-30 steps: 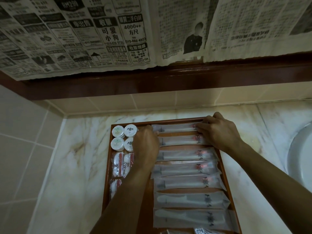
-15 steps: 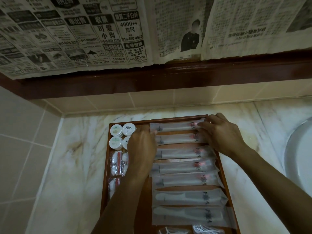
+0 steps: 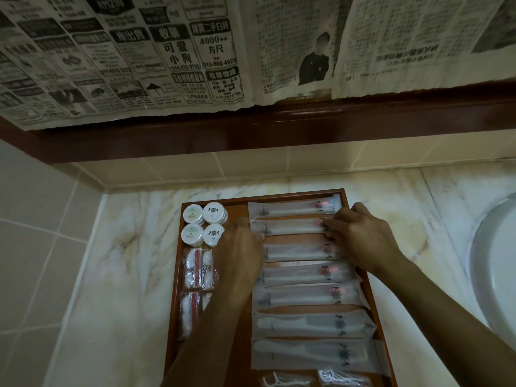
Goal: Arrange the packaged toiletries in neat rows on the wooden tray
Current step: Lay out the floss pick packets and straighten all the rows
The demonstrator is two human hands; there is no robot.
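The left hand (image 3: 240,258) lay palm down over the middle of the wooden tray (image 3: 175,303), its fingers bent onto the left end of the second toothbrush packet (image 3: 290,226) from the back; whether they pinched the wrapper or only pressed on it could not be told. The right hand (image 3: 360,236) reached in from the right, fingers curled together on the right end of that same packet, near its reddish printed mark. Both forearms crossed the tray from the near edge.

The tray sat on a pale marble worktop (image 3: 134,275), close to the tiled back wall. Down its right side ran a column of long frosted sachets lying crosswise, one behind another: five toothbrush packets at the back, then two comb packets (image 3: 312,325) nearer the viewer. The rows were roughly parallel, some edges overlapping slightly. In the tray's far left corner stood four round white soap discs (image 3: 203,224) in a two-by-two block. Just nearer than these lay clear vanity packets (image 3: 195,268) holding white and red items, partly hidden by the left forearm. At the near edge were packets of white floss picks (image 3: 284,381), cut off by the frame.

A white basin rim (image 3: 494,269) curved in at the right. Above the worktop, sheets of newspaper (image 3: 139,57) hung over a dark wooden ledge (image 3: 279,127).
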